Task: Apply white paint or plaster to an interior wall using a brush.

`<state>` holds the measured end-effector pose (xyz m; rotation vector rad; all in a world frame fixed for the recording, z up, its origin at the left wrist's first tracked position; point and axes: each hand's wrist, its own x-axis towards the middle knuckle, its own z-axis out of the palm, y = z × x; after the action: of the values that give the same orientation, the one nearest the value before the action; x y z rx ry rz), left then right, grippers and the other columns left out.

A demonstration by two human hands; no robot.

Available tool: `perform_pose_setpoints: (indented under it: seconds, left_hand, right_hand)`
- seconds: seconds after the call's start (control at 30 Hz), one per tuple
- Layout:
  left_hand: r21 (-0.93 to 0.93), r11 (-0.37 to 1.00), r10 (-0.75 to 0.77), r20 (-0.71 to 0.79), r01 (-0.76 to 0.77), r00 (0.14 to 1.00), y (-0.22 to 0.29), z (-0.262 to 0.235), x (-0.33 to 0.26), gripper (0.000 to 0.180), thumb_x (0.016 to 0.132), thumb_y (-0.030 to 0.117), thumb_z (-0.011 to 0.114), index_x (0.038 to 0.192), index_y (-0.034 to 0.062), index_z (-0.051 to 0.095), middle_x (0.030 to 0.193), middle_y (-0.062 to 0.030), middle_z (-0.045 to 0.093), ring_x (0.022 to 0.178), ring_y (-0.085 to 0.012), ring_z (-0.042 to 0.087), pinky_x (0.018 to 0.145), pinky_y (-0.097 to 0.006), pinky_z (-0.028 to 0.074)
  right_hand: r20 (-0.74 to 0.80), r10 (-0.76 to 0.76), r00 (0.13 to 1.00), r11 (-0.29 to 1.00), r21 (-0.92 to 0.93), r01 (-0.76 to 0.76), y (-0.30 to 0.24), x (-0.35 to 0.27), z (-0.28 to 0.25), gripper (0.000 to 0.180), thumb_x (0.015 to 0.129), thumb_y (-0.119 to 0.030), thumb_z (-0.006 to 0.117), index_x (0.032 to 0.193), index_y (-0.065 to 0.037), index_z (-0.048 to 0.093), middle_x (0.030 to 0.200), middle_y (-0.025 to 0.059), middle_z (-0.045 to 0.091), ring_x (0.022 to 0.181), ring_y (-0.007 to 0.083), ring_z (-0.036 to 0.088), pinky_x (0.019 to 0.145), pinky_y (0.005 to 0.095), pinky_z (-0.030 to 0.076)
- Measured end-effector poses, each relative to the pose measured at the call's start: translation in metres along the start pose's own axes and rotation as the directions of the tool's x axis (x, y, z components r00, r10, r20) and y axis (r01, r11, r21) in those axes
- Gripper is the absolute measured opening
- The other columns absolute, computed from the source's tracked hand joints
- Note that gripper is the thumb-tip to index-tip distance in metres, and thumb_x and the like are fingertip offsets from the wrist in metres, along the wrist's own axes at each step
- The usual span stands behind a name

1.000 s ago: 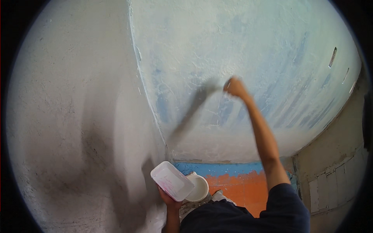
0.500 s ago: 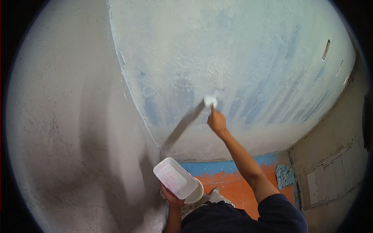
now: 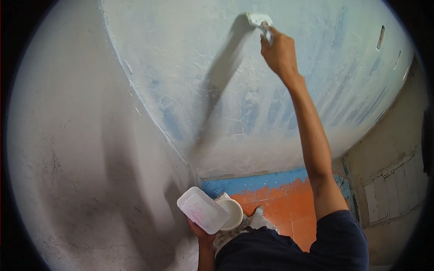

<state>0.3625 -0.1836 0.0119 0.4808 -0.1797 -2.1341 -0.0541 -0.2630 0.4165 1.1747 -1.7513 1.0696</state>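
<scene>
My right hand (image 3: 281,53) is closed round the handle of a paintbrush (image 3: 259,19), its white-coated bristles against the upper part of the pale blue-green wall (image 3: 190,54). The arm is stretched far up. Low down, my left hand (image 3: 199,229) grips a white rectangular plastic tray (image 3: 203,210) from beneath, most of its fingers hidden. Pinkish streaks mark the tray's inside. Just right of the tray, partly covered by it, is a round white bucket (image 3: 231,212) with pale contents.
A bare grey wall (image 3: 68,135) meets the painted wall at a corner on the left. Below are an orange floor (image 3: 289,212) and a blue strip (image 3: 266,178) along the wall's base. Stacked grey blocks (image 3: 389,198) stand at the right. Narrow slots (image 3: 381,38) pierce the painted wall.
My right hand has carried the paintbrush upward along the wall, straightening the arm. The tray stays low in my left hand. The view has shifted slightly, and more of the bucket shows.
</scene>
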Motion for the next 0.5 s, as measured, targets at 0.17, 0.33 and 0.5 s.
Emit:
perform_pose_setpoints:
  seconds: [0.17,0.33,0.5]
  left_hand:
    - [0.032,0.999,-0.033,-0.021,0.034,0.999,-0.013,0.0,0.005,0.065,0.1,0.06,0.03,0.145,0.0146,0.041,0.138,-0.0093,0.054,0.124,-0.0325,0.055,0.104,-0.053,0.046]
    - [0.019,0.999,-0.047,-0.036,0.048,0.998,-0.01,0.011,0.002,0.064,0.1,0.059,0.031,0.146,0.0149,0.041,0.137,-0.0099,0.055,0.124,-0.0326,0.055,0.103,-0.053,0.046]
    - [0.114,0.993,-0.011,-0.019,0.013,1.0,0.006,0.019,-0.008,0.063,0.1,0.059,0.034,0.144,0.0155,0.043,0.136,-0.009,0.055,0.123,-0.0326,0.056,0.105,-0.054,0.045]
  right_hand:
    - [0.137,0.117,0.984,0.992,-0.063,-0.109,0.072,-0.181,0.107,0.079,0.083,-0.01,0.064,0.154,-0.01,0.028,0.091,0.0312,0.063,0.075,0.0447,0.063,0.064,0.05,0.053]
    - [0.684,0.506,0.525,0.847,-0.28,-0.452,0.1,-0.371,0.136,0.042,0.083,-0.011,0.06,0.122,0.003,0.055,0.097,0.033,0.063,0.09,0.0481,0.065,0.082,0.0545,0.052]
    - [0.602,0.445,0.663,0.832,-0.004,-0.555,0.082,-0.318,0.108,0.035,0.083,-0.007,0.058,0.111,0.013,0.051,0.083,0.0328,0.063,0.081,0.0511,0.063,0.075,0.056,0.051]
